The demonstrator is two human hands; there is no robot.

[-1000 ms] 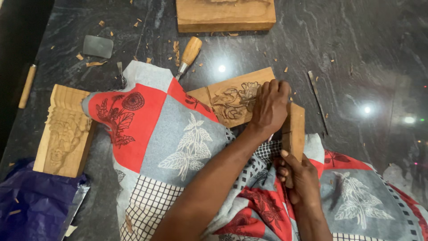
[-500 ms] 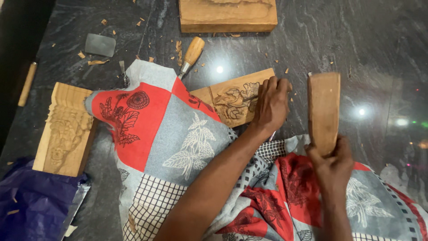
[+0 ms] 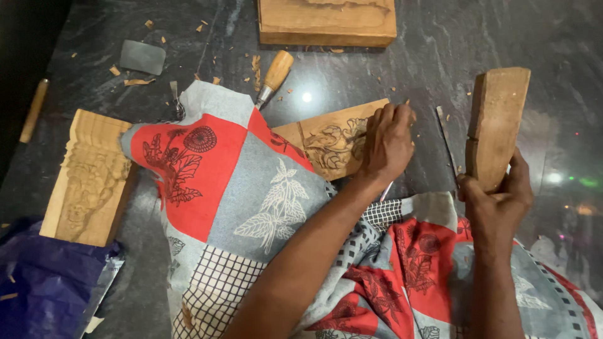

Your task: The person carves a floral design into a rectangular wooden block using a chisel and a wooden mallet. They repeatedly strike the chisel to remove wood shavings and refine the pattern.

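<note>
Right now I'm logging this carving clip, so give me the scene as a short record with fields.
Setting: dark polished stone floor with wood chips
Left hand: pressed on the carved floral panel, gripping a thin tool
Right hand: holds a wooden mallet block raised upright
Lap: red and grey patterned cloth
Nearby: wooden-handled chisel, carved bracket, plank

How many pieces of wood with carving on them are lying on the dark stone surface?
3: a pale carved wooden block at the left, a carved wooden panel in the middle under the left hand, and a thick wooden slab at the top edge. The patterned cloth may hide others.
</note>
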